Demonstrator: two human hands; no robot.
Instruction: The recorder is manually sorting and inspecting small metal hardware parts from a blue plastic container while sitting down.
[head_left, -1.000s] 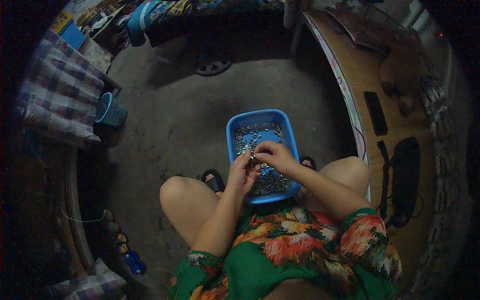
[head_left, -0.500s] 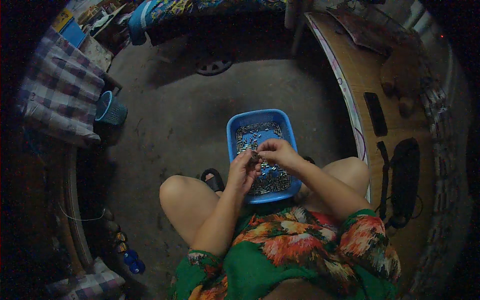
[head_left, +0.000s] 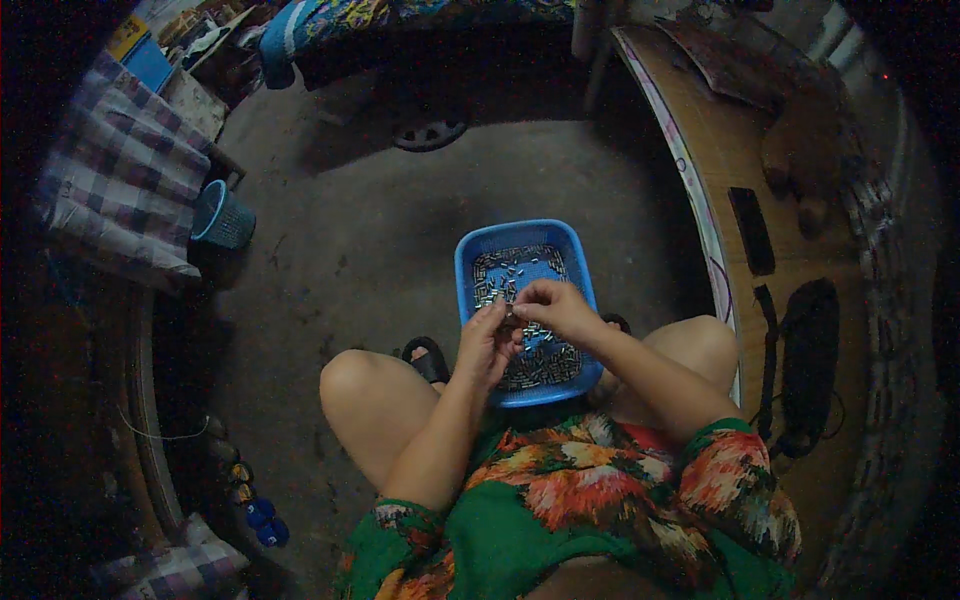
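A blue plastic basket [head_left: 464, 280] sits between my knees, with many small shiny metal cylinders [head_left: 540, 372] spread over its bottom. Above it my two hands meet. The fingers of my left hand [head_left: 486, 342] are closed around a small dark metallic piece [head_left: 511, 312], mostly covered by the fingertips. From the right, my right hand [head_left: 560, 310] pinches with thumb and forefinger at that same spot; what lies in the pinch is too small to make out.
On my right runs a long wooden bench [head_left: 735, 90] bearing a black phone [head_left: 752, 231] and a dark bag [head_left: 808, 345]. A teal wastebasket [head_left: 228, 222] stands at the left beside a checked cloth [head_left: 125, 180]. A round wheel-like base [head_left: 430, 135] lies on the floor ahead.
The dark piece between my hands shows less now, and my right fingertips have shifted slightly against it. The basket and my arms stay nearly in place.
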